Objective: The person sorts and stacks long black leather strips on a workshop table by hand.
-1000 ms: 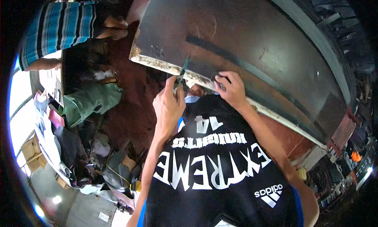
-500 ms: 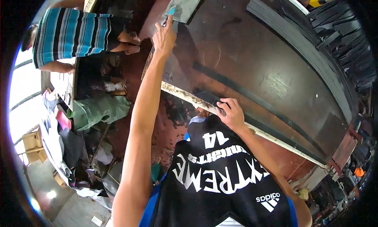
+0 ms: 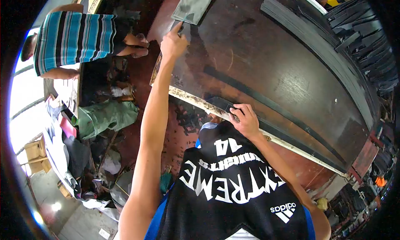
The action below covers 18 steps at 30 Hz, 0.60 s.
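Observation:
My left hand (image 3: pixel 174 43) is closed around a small thin tool at the far left of the dark table. Its index finger points along the tool, whose narrow tip (image 3: pixel 184 19) lies at the near end of a grey rectangular slab (image 3: pixel 195 3). Most of the tool is hidden by the fingers. Close to my body, my right hand (image 3: pixel 246 118) has its fingers curled over a flat black piece (image 3: pixel 220 102) at the table's near edge. Long black strips (image 3: pixel 271 99) run across the tabletop beyond that hand.
A stack of long dark strips (image 3: pixel 308 38) lies along the table's far side, with piled black strips (image 3: pixel 366 44) beyond. The pale table edge (image 3: pixel 196 101) passes before me. A person in a striped shirt (image 3: pixel 77 40) stands left, near a green sack (image 3: pixel 108 119).
My left hand has drawn back slightly toward me, bringing the tool tip from over the grey slab to its near end. The right hand stays where it was.

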Each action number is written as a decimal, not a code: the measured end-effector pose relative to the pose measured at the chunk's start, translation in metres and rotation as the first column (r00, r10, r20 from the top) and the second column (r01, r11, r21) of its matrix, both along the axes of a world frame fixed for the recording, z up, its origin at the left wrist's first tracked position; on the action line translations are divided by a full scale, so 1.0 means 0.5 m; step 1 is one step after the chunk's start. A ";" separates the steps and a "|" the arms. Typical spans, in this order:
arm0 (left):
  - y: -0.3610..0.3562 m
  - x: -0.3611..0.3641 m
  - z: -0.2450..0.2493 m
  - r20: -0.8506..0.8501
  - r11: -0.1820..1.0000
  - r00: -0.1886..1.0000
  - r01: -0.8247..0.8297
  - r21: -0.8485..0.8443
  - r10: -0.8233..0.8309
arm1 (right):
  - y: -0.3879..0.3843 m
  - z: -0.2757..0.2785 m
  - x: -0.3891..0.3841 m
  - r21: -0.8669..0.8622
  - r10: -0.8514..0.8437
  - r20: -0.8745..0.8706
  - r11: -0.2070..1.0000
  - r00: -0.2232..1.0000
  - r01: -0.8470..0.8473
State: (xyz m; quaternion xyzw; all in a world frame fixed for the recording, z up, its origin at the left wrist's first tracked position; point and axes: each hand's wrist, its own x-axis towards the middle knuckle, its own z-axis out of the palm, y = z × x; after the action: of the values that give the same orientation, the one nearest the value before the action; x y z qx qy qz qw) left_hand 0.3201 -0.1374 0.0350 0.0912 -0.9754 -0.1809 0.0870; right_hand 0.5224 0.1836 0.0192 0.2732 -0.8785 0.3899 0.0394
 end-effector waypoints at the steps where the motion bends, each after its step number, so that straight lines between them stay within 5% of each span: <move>1: -0.003 -0.011 0.006 -0.002 1.000 1.000 0.000 0.002 0.000 | 0.000 0.000 0.002 0.000 -0.005 0.010 1.000 1.000 0.005; 2: -0.008 -0.029 0.013 0.107 0.893 0.986 -0.163 0.419 0.129 | 0.000 -0.001 0.004 0.004 -0.003 0.009 1.000 1.000 0.003; 3: -0.014 -0.042 0.013 0.256 0.597 0.946 -0.323 0.735 0.197 | 0.000 -0.001 0.004 0.007 -0.005 0.007 1.000 1.000 0.005; 4: -0.016 -0.047 0.010 0.226 0.461 0.956 -0.289 0.839 0.187 | 0.000 -0.001 0.003 0.011 -0.008 0.003 1.000 1.000 0.008; 5: -0.017 -0.056 0.007 0.224 0.457 0.956 -0.288 0.842 0.190 | 0.000 0.000 0.002 0.014 -0.004 0.000 1.000 1.000 0.004; 7: -0.020 -0.065 -0.019 0.396 0.075 0.888 -0.422 0.903 0.234 | 0.000 0.003 0.001 0.020 -0.001 0.003 1.000 1.000 0.000; 8: -0.016 -0.060 -0.036 0.408 -0.011 0.871 -0.421 0.907 0.276 | 0.000 0.003 0.002 0.023 0.004 0.004 1.000 1.000 -0.004; 11: -0.004 -0.050 -0.062 0.468 -0.172 0.831 -0.435 0.884 0.302 | 0.000 0.002 0.003 0.026 -0.003 0.005 1.000 1.000 0.003; 13: -0.003 -0.039 -0.061 0.485 -0.180 0.819 -0.451 0.874 0.307 | 0.000 0.002 0.003 0.030 -0.007 0.007 1.000 1.000 0.007; 18: -0.037 0.035 -0.055 0.431 -0.500 0.900 -0.343 0.795 0.068 | 0.001 -0.001 0.003 0.003 -0.007 -0.013 1.000 1.000 0.007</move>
State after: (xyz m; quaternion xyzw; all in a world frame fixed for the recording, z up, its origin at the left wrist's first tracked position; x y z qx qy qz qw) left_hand 0.3377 -0.1560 0.0075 0.3362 -0.3173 -0.8834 -0.0759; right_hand 0.5241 0.1842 0.0185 0.2726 -0.8799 0.3864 0.0461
